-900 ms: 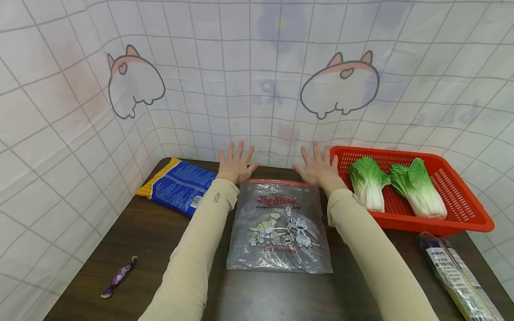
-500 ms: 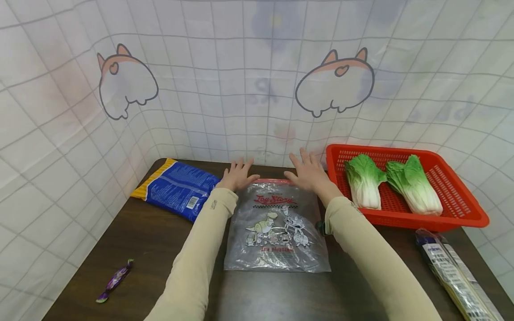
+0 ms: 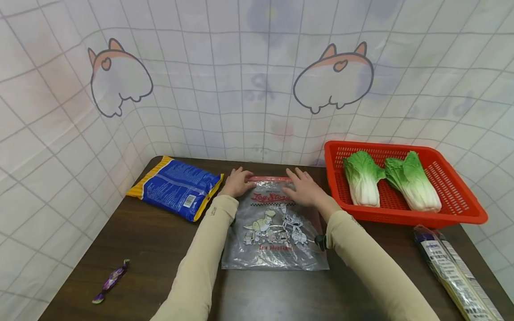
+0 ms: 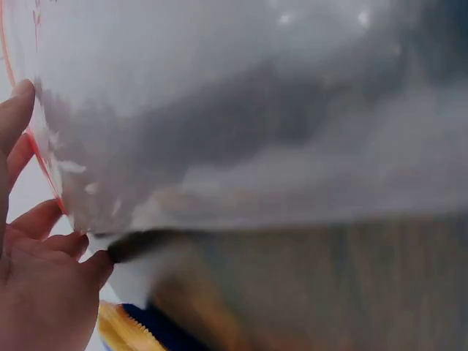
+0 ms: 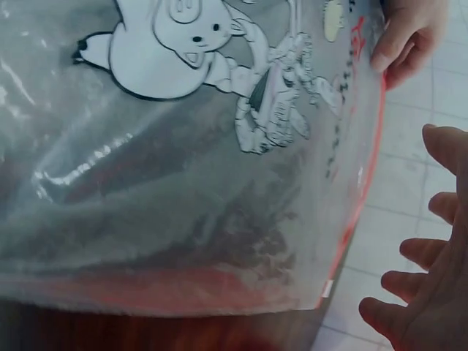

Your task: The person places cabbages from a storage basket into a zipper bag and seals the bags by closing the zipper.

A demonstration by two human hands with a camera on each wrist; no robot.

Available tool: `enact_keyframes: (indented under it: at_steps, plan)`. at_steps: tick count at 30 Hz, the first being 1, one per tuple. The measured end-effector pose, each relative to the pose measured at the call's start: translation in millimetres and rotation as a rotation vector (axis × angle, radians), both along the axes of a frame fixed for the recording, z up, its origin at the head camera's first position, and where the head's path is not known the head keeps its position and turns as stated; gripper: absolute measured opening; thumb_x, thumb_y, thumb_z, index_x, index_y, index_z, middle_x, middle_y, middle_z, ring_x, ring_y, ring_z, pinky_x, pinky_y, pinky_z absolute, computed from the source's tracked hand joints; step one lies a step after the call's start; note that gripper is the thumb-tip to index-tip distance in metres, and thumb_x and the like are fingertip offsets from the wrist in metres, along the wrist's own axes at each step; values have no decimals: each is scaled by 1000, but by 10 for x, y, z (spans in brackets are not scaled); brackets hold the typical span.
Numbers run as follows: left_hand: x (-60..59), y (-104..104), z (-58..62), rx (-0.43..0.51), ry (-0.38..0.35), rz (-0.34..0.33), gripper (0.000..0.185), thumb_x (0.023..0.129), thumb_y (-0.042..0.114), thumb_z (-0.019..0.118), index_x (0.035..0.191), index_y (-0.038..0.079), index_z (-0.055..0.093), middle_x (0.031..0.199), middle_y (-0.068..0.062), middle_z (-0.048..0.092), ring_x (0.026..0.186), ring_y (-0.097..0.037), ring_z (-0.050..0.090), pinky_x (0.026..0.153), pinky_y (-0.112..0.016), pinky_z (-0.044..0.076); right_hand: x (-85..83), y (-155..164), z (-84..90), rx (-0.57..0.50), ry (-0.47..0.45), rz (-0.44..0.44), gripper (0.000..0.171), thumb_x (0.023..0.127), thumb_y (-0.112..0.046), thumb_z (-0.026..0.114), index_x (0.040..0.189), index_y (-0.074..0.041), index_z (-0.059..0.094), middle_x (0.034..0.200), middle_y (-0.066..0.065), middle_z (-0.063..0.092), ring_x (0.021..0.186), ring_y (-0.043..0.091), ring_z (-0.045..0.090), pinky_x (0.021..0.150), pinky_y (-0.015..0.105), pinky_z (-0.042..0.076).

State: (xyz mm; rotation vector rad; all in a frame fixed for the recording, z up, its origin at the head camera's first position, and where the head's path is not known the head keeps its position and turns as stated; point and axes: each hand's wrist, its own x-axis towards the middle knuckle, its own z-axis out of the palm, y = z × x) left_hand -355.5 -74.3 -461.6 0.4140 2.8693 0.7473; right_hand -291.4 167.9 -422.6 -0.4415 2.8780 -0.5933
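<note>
A clear plastic zip bag [image 3: 277, 256] with a red zip edge and cartoon print lies flat on the table. At its upper left corner my left hand [image 3: 236, 183] pinches the zip edge. The left wrist view shows the thumb of that hand [image 4: 47, 296] on the bag's face, fingers at and behind the rim. My right hand [image 3: 304, 189] hovers over the upper right part of the bag, fingers spread. In the right wrist view, the right hand's fingers [image 5: 420, 252] stand apart from the red edge, holding nothing.
A blue and yellow packet [image 3: 176, 185] lies left of the bag. A wrapped purple candy [image 3: 111, 281] is at the near left. On the right stand a red basket [image 3: 405, 219] with two heads of cabbage [image 3: 363, 180] and a long clear-wrapped package [image 3: 453, 272]. A grid-patterned curtain [image 3: 225, 89] rises behind the table.
Both hands have drawn back toward the person from beyond the bag's top edge. The left fingers have curled and taken hold of the zip edge; the right hand remains spread.
</note>
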Motion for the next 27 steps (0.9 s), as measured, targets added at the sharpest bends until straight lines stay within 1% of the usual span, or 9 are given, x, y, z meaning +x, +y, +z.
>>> enact_keyframes:
  at_steps: [2, 4, 7, 9, 12, 16, 20, 24, 27]
  plan:
    - [-13, -13, -54, 26, 36, 6, 42, 95, 25, 66, 132, 6, 60, 150, -21, 39, 144, -45, 19, 114, -59, 17, 2, 2, -39, -11, 1, 4, 72, 101, -37, 50, 157, -5, 17, 158, 28, 12, 143, 51, 11, 112, 63, 15]
    - [-25, -29, -114, 54, 88, 9, 36, 91, 21, 70, 123, 6, 66, 142, -18, 50, 139, -40, 33, 112, -56, 25, 5, 5, -77, -28, -4, 5, 72, 101, -36, 52, 156, -4, 18, 158, 29, 12, 142, 52, 12, 112, 64, 14]
    - [-28, -57, -186, 135, 152, 14, 21, 87, 14, 75, 106, 5, 72, 123, -14, 63, 120, -32, 53, 102, -48, 40, 20, 20, -130, -56, -7, 7, 72, 99, -33, 55, 155, -4, 22, 157, 29, 15, 142, 51, 14, 111, 65, 15]
    - [-20, -74, -208, 186, 168, 7, 12, 85, 10, 76, 96, 5, 73, 109, -11, 67, 104, -27, 59, 92, -42, 46, 37, 35, -164, -84, 1, 2, 70, 98, -31, 57, 155, -4, 25, 156, 30, 17, 141, 51, 17, 110, 65, 17]
    - [13, -102, -198, 255, 155, -6, 7, 85, 10, 75, 90, 6, 74, 103, -10, 66, 96, -24, 59, 86, -38, 48, 65, 65, -213, -125, 39, -16, 67, 96, -25, 61, 152, -4, 32, 153, 31, 22, 139, 51, 22, 108, 66, 21]
    - [85, -143, -133, 315, 121, -13, 11, 87, 17, 75, 92, 7, 74, 104, -9, 65, 94, -23, 58, 83, -38, 48, 108, 109, -258, -162, 109, -49, 61, 94, -19, 64, 148, -3, 40, 147, 32, 28, 132, 52, 28, 105, 64, 29]
    - [161, -178, -84, 364, 110, -28, 13, 87, 19, 75, 95, 8, 73, 105, -8, 65, 93, -22, 58, 83, -36, 48, 144, 131, -265, -204, 184, -106, 55, 94, -16, 63, 144, 0, 46, 136, 31, 34, 122, 48, 33, 99, 59, 35]
    - [228, -191, -60, 407, 135, -43, 14, 87, 18, 74, 97, 8, 72, 105, -7, 65, 93, -21, 59, 84, -36, 48, 144, 135, -253, -222, 242, -149, 48, 94, -15, 61, 138, 2, 52, 116, 27, 48, 101, 39, 45, 86, 51, 41]
    - [269, -185, -49, 427, 169, -51, 13, 88, 17, 73, 98, 8, 72, 105, -7, 65, 94, -21, 59, 84, -36, 49, 140, 133, -229, -220, 213, -149, 46, 97, -18, 58, 138, 1, 51, 101, 21, 61, 84, 32, 54, 76, 47, 45]
